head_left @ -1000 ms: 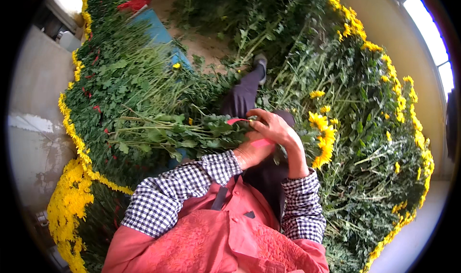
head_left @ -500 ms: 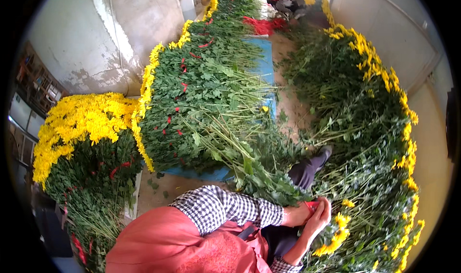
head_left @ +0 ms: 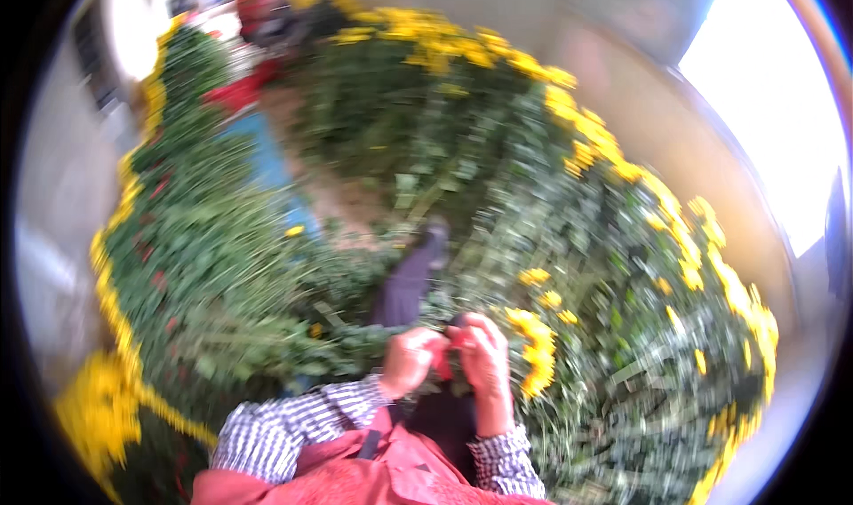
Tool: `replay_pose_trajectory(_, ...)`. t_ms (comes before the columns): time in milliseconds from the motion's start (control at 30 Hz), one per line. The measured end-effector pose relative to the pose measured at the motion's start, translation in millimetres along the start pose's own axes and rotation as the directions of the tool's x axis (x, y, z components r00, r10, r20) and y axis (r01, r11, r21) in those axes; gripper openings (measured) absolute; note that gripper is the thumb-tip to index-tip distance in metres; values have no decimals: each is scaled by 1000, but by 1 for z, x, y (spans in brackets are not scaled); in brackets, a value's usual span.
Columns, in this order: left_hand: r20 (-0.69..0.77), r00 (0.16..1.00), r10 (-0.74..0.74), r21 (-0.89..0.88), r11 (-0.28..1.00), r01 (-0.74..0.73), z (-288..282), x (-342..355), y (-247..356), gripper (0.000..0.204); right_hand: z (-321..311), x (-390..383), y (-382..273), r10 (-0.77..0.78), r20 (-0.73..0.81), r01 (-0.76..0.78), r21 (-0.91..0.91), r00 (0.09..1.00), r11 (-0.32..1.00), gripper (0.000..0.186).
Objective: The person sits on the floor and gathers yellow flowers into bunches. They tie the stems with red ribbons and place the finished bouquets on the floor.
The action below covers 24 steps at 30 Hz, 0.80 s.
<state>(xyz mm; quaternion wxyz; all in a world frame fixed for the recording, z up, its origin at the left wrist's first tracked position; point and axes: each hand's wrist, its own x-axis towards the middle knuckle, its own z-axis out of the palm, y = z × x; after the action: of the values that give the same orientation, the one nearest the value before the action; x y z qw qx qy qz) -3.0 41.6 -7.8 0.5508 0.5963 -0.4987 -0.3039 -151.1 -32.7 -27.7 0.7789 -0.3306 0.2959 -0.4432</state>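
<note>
A red ribbon-like tie (head_left: pixel 442 365) shows between my two hands, blurred by motion. My left hand (head_left: pixel 410 361) is closed on one side of it, the fingers bent inward. On the other side my right hand (head_left: pixel 482 354) pinches it, thumb and fingers together. Under and around the hands lies a bunch of leafy chrysanthemum stems (head_left: pixel 351 349). Yellow chrysanthemum heads (head_left: pixel 538 356) stick out just to the right of my right hand. How the tie passes around the stems is hidden by my hands.
Cut chrysanthemums (head_left: pixel 569 265) are heaped on the right, heads toward the wall. Bunches with red ties (head_left: pixel 195 230) are stacked on the left by a blue sheet (head_left: pixel 265 154). My dark-trousered leg (head_left: pixel 404 287) stretches ahead. Another person (head_left: pixel 253 7) sits at the far end beside red strips (head_left: pixel 242 89).
My view has swung to the right, so the heaps appear farther left. My hands, close together before, now sit slightly apart with the red tie between them.
</note>
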Motion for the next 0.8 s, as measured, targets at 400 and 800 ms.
replay_pose_trajectory(400,406,820,-403,-426,711,560,6,19,-1,23,19,-6,-13,-126,81,126,2,989,992,47)
replay_pose_trajectory(800,590,744,-313,-513,566,645,-29,24,-3,10,31,-22,-16,-29,301,285,-863,953,418,22)
